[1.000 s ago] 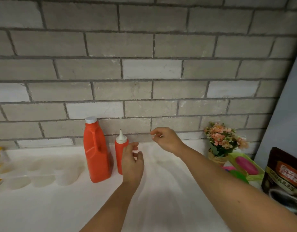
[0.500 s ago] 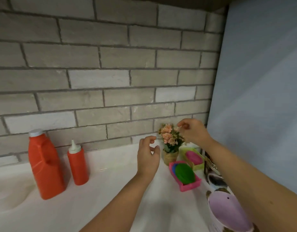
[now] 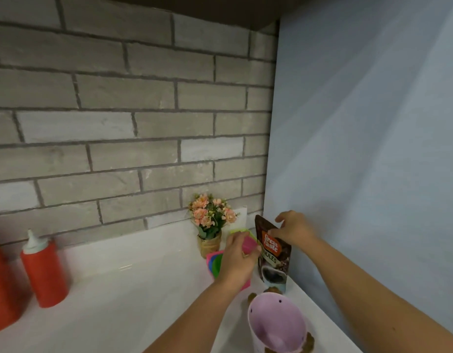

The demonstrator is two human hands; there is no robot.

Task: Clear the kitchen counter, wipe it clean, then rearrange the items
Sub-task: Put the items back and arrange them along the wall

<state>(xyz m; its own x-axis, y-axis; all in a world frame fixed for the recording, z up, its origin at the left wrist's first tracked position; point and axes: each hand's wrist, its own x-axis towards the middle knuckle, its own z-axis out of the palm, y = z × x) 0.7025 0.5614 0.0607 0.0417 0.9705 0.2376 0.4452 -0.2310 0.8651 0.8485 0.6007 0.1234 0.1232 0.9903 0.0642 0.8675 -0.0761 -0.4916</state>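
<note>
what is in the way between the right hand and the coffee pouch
Nothing visible. The right hand pinches the top of the coffee pouch. The left hand is beside it at the green tray, not between them.

On the white counter (image 3: pixel 118 289) there were two red containers: one squeeze bottle (image 3: pixel 44 271) with a white nozzle and one larger jug (image 3: pixel 1 289), cut off by the left edge. There was one small pot of flowers (image 3: pixel 211 225), one brown coffee pouch (image 3: pixel 275 261) and one lilac cup (image 3: pixel 276 324). There were two small trays near the flowers, one pink tray (image 3: pixel 210 258) and one green tray (image 3: pixel 239 229). Two hands were in view, one left hand (image 3: pixel 239 261) and one right hand (image 3: pixel 294 231).
</note>
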